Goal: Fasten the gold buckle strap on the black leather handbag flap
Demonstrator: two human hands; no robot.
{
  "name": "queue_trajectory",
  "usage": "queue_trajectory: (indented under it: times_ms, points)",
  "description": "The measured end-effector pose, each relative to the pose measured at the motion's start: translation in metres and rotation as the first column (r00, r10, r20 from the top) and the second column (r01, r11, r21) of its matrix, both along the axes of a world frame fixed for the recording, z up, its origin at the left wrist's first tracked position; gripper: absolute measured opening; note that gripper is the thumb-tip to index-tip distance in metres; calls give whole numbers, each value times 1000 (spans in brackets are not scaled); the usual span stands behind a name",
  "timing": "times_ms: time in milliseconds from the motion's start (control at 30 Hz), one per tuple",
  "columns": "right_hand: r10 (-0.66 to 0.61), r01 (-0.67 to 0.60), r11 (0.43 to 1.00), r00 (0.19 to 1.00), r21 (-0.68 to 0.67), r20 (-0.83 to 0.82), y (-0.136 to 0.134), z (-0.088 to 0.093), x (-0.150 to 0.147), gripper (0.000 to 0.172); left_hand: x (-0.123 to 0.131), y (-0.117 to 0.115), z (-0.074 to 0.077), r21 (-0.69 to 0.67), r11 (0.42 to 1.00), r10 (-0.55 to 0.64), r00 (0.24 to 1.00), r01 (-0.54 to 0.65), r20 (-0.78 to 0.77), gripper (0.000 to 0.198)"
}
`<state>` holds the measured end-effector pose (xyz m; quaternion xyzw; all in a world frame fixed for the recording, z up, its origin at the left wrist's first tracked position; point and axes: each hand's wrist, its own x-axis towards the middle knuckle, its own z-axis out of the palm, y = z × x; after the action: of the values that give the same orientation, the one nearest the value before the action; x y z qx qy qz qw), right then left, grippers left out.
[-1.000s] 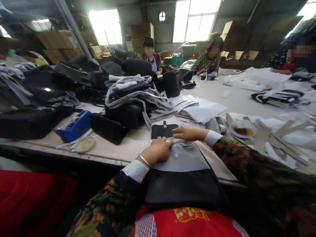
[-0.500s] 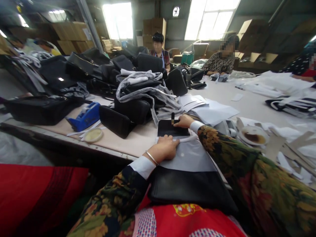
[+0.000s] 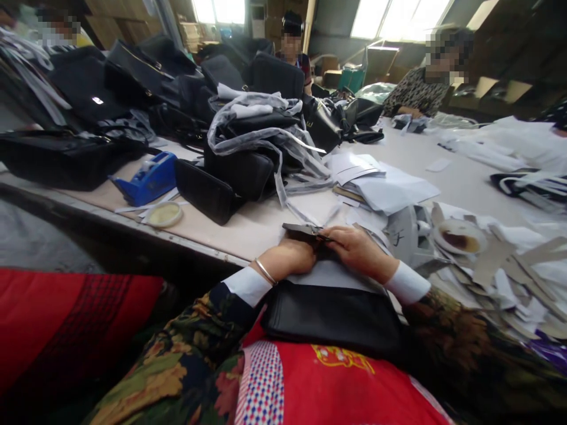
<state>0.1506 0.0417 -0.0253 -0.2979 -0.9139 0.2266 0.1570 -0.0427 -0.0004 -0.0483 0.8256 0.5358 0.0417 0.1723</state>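
A black handbag [image 3: 332, 313] lies at the table edge against my body, with a grey sheet [image 3: 349, 276] across its upper part. Its black flap [image 3: 297, 229] is lifted and seen nearly edge-on. My right hand [image 3: 361, 251] pinches the right side of the flap near a small metal clasp. Curled beneath the left part of the flap is my left hand [image 3: 295, 257], closed on it, its fingertips hidden. A bracelet [image 3: 266, 271] circles my left wrist.
A blue tape dispenser [image 3: 148, 177] and a round shallow dish [image 3: 163, 215] sit to the left. Ahead are piled black bags [image 3: 239, 171]. White papers [image 3: 390, 186] lie to the right, near a bowl of brown stuff [image 3: 460, 236] and cardboard strips. Co-workers sit across the table.
The flap, flat before, is now raised and tilted toward me. My right hand has drawn back nearer, and my left hand has gone from lying on the grey sheet to curling under the flap.
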Motion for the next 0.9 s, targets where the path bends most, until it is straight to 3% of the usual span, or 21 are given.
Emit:
queue_trajectory:
  times_ms: [100, 200, 333, 467, 600, 767, 900]
  points:
    - [-15, 11, 996, 999, -91, -44, -5, -18, 19, 29, -17, -12, -1, 72, 992, -112, 992, 108, 60, 47]
    - [-37, 33, 990, 999, -134, -23, -3, -23, 27, 29, -36, -18, -8, 155, 972, -199, 969, 176, 144, 53]
    - [3, 8, 994, 995, -107, 101, 3, -18, 26, 29, -49, -19, -22, 160, 976, -188, 938, 146, 290, 47]
    - [-19, 31, 998, 978, -51, 208, -2, -9, 22, 31, -47, -20, -29, 177, 981, -148, 908, 83, 393, 45]
    - [-33, -9, 993, 933, 116, 358, -26, -3, 7, 57, -39, -19, -28, 166, 985, -81, 958, 36, 274, 45]
    - [-202, -62, 925, 754, 374, 625, -56, 1, -19, 55, -35, -17, -28, 233, 963, -160, 982, 133, 101, 39]
    - [-147, -103, 937, 751, 334, 643, -46, 11, -13, 49, -38, -16, -29, 286, 949, -172, 978, 133, 116, 39]
